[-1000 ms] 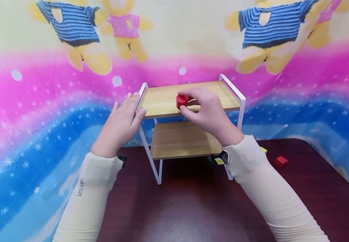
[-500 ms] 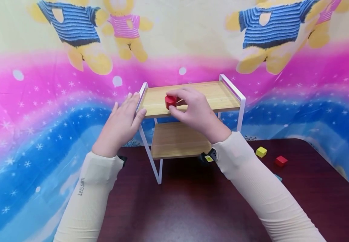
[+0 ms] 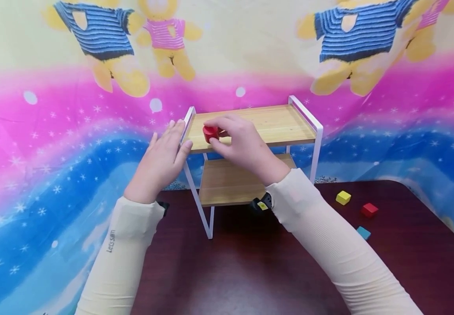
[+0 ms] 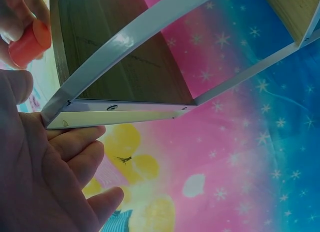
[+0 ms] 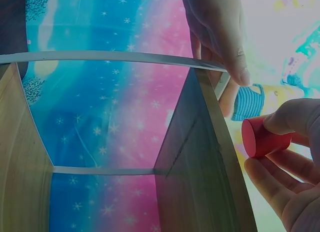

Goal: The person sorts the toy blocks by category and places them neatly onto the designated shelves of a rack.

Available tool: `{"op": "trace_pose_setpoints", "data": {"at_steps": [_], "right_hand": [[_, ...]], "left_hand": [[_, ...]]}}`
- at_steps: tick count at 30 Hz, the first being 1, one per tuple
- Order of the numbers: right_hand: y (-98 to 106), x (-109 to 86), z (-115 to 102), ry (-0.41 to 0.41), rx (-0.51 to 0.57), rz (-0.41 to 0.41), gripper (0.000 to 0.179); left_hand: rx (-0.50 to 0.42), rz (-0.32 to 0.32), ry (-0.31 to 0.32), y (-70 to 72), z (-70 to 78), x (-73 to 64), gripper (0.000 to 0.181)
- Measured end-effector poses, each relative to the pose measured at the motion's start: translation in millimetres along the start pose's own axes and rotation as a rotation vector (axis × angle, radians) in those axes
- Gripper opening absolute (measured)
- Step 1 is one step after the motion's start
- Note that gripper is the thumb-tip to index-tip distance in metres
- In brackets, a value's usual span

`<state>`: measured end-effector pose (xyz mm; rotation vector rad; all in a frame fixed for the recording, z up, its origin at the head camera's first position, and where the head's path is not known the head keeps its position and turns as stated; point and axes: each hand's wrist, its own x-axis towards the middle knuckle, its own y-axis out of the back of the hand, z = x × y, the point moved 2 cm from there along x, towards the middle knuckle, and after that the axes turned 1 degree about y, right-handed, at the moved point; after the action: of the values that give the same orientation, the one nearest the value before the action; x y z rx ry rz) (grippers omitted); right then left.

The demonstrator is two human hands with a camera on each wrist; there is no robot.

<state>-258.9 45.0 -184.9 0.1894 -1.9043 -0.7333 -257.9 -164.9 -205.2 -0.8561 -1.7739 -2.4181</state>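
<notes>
My right hand (image 3: 242, 142) pinches a red cylinder block (image 3: 210, 133) between thumb and fingers, near the left end of the top shelf (image 3: 266, 122). In the right wrist view the red cylinder (image 5: 262, 137) lies between the thumb above and the fingertips below, beside the shelf's front edge. My left hand (image 3: 160, 159) rests against the top left corner of the white metal frame (image 3: 189, 118), fingers extended. The left wrist view shows this palm (image 4: 40, 177) against the frame bar, with the fingers reaching past it.
The two-tier wooden rack has a lower shelf (image 3: 230, 181) and stands on a dark red-brown table (image 3: 227, 271). To its right lie a yellow cube (image 3: 343, 197), a red cube (image 3: 369, 210) and a teal block (image 3: 363, 232). A patterned cloth (image 3: 234, 52) hangs behind.
My right hand has moved left along the top shelf with the red cylinder, closer to my left hand. The yellow cube and teal block have come into view. The left hand stays at the frame.
</notes>
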Motion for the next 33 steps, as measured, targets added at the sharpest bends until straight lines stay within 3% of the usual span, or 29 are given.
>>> {"op": "trace_pose_setpoints", "data": {"at_steps": [14, 33], "right_hand": [[-15, 15.7, -4, -0.075, 0.005, -0.063, 0.036], [-23, 18.7, -5, -0.17, -0.07, -0.153, 0.03]], "left_hand": [[-0.01, 0.011, 0.006, 0.8, 0.5, -0.1, 0.068], [-0.019, 0.016, 0.012, -0.8, 0.8, 0.4, 0.067]]}}
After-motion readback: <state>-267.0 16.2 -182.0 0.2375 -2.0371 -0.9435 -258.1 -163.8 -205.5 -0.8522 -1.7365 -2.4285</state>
